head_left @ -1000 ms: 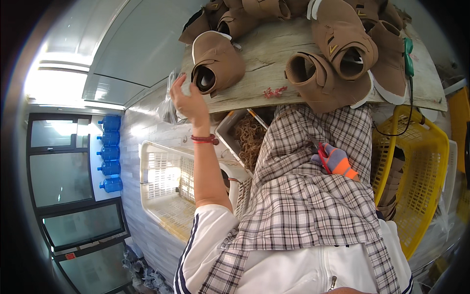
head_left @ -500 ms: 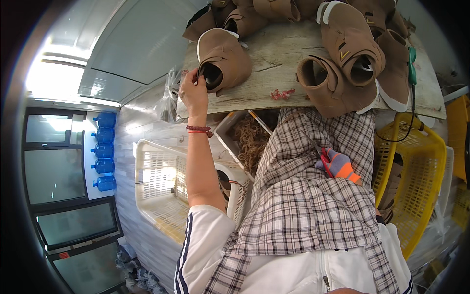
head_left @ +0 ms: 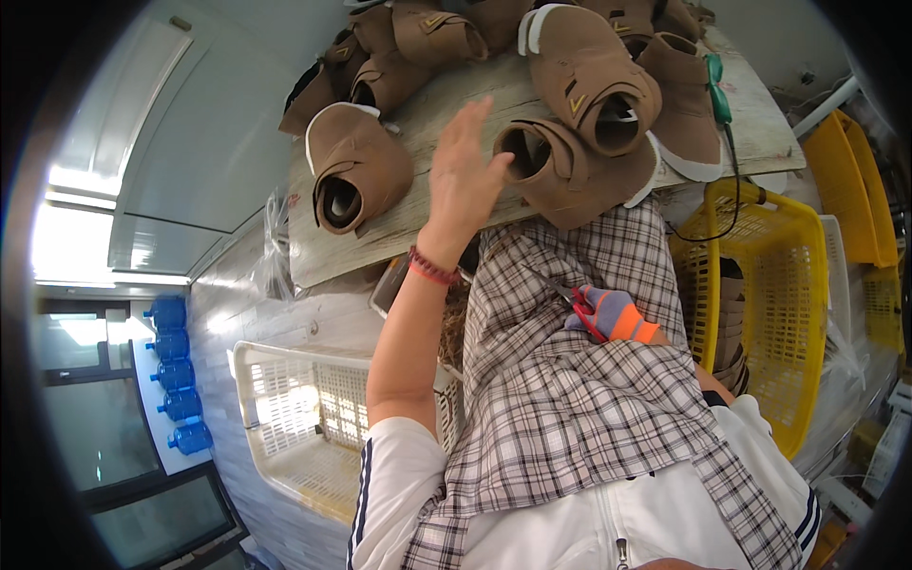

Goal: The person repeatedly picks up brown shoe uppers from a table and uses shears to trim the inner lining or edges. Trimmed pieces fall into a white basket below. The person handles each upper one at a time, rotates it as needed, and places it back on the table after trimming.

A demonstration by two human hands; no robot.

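Observation:
My bare left hand is held over the front of the worktable, open, with its fingers stretched out and nothing in it. Just right of its thumb lies a brown shoe upper with a strap. Another brown upper with a white toe edge rests partly on top of that one. To the left of the hand sits a single brown upper, its opening facing me. On my lap my gloved right hand is closed around scissors with red handles, whose blades point up and left.
More brown uppers crowd the back of the wooden table. A green-handled tool with a black cord lies at its right. A yellow basket holding uppers stands on my right, a white basket on my left. Blue water bottles line the wall.
My left hand has let go of the left upper and moved right, toward the strapped upper. The view has shifted right. My right hand stays on my lap with the scissors.

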